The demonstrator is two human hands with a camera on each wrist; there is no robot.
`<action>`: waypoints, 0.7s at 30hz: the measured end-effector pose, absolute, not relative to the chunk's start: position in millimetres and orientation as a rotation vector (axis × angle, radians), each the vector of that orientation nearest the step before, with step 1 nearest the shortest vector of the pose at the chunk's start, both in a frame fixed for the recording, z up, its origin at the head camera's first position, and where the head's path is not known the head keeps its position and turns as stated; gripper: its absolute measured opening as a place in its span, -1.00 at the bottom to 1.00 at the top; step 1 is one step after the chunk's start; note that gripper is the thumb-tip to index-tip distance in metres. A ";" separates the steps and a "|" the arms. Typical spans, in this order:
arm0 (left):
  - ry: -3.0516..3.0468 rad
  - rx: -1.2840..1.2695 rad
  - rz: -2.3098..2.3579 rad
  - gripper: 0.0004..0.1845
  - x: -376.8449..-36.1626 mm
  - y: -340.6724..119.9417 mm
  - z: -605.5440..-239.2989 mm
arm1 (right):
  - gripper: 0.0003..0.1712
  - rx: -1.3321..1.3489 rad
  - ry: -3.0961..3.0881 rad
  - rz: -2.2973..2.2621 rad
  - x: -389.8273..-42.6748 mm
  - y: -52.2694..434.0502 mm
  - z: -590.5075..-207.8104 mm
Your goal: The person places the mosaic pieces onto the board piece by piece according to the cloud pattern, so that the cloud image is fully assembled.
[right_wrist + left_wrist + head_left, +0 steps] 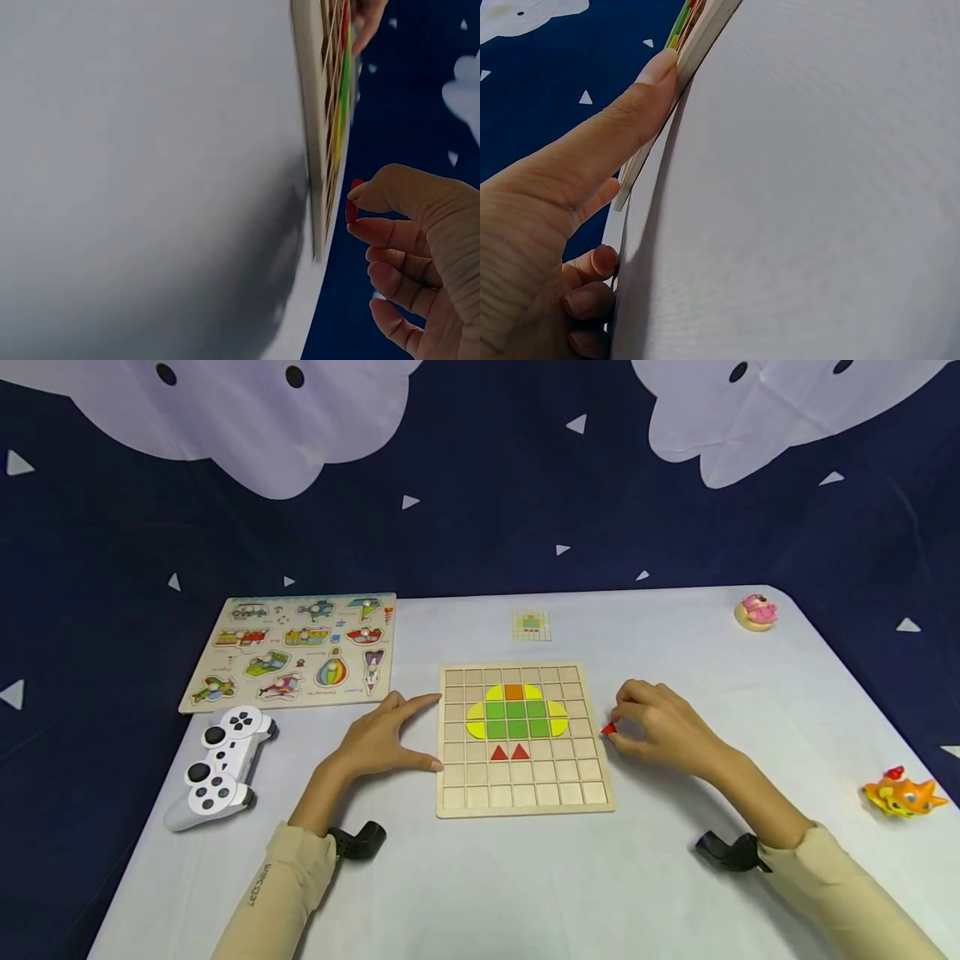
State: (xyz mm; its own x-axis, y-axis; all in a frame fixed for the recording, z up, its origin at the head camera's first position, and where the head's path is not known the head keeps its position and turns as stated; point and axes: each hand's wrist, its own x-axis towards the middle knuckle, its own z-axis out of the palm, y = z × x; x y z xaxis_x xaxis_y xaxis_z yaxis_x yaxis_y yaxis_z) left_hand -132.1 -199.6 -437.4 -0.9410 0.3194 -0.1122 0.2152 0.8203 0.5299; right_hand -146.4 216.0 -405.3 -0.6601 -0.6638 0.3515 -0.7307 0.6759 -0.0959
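A wooden grid board (525, 793) lies in the middle of the white table, bearing a figure of green, yellow and orange tiles with two red triangles (509, 752) beneath. My left hand (390, 737) rests against the board's left edge, thumb and forefinger pressed on its side; in the left wrist view the thumb (622, 124) touches the board's edge (697, 45). My right hand (652, 722) hovers just right of the board, pinching a small red piece (608, 727) at its fingertips. That red piece (352, 201) shows beside the board's edge (309, 135) in the right wrist view.
A vehicle peg puzzle (292, 647) lies at the back left, with a white game controller (219, 767) in front of it. A small pattern card (531, 625) sits behind the board. A pink toy (757, 611) stands far right, and an orange toy (902, 795) sits near the right edge.
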 end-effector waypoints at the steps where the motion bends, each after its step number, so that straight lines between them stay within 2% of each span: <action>1: 2.807 0.416 0.784 0.15 -132.0 -199.5 -437.1 | -0.81 1.126 -2.604 0.339 -145.5 210.6 -404.8; 8: 2.807 0.409 0.783 0.14 -132.4 -199.1 -436.2 | -0.77 1.253 -2.590 0.389 -140.2 175.8 -402.0; 21: 2.806 0.409 0.793 0.15 -132.2 -200.0 -438.7 | -0.87 1.333 -2.637 0.396 -136.9 138.5 -410.3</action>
